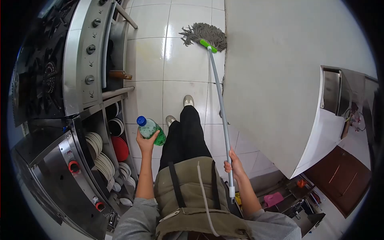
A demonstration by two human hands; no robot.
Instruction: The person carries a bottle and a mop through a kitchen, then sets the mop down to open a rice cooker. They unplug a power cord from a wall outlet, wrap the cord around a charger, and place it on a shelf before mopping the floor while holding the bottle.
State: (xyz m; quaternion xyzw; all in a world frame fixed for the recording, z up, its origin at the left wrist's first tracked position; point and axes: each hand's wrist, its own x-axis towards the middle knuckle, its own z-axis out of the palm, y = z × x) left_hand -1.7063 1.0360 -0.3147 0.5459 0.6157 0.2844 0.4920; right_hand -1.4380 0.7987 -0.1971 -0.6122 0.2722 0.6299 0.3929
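Observation:
My left hand (147, 141) is wrapped round a clear plastic bottle (151, 129) with a blue cap, tilted, with green showing on its lower part. The fingers of my right hand (235, 163) close round the lower part of a grey metal mop handle (221, 96). Its far end joins a bright green clamp (208, 46), and the grey string mop head (208, 35) lies on the white tiled floor (184, 68), against the base of the pale wall.
A steel stove (78, 60) with knobs stands on the left. Below it, shelves hold stacked plates (105, 166) and a red plate (120, 148). The pale wall (276, 80) runs along the right. A pink item (273, 199) lies at the lower right.

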